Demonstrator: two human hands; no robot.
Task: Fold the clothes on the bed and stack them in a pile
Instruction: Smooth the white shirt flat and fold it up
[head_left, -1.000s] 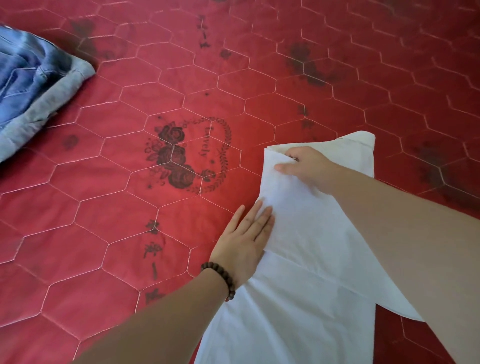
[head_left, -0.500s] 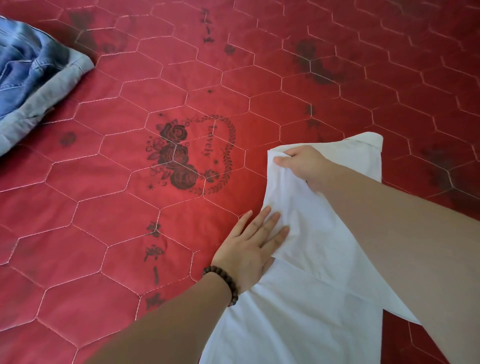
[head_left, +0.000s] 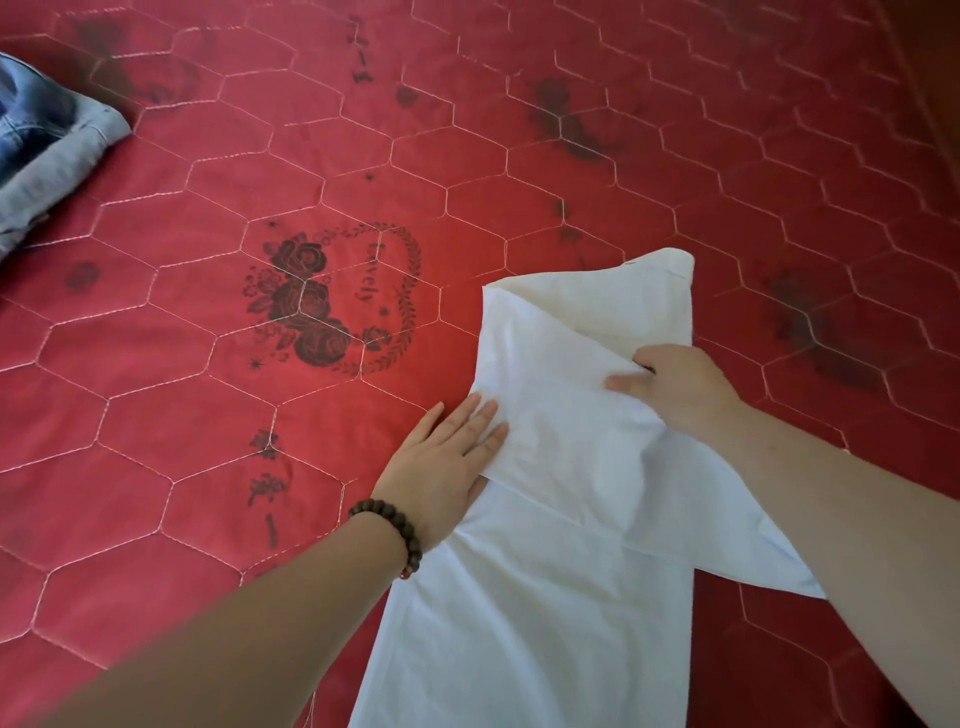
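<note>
With our left hand (head_left: 441, 457) flat on the white shirt (head_left: 545, 597) and our right hand (head_left: 670, 387) pinching its folded flap, the fold probably slides crooked if that pinch slips.

The bed (head_left: 156, 467) carries two garments: one white garment (head_left: 545, 597) at five o'clock and seemingly one folded denim piece (head_left: 47, 140) at ten o'clock.

One word can be read: "Lovely", printed in dark script on the red quilted bed cover (head_left: 519, 156). It runs sideways inside a leafy wreath (head_left: 405, 296), with dark printed roses (head_left: 306, 306) at its 9 o'clock side. Other dark marks on the cover are too blurred to read.
</note>
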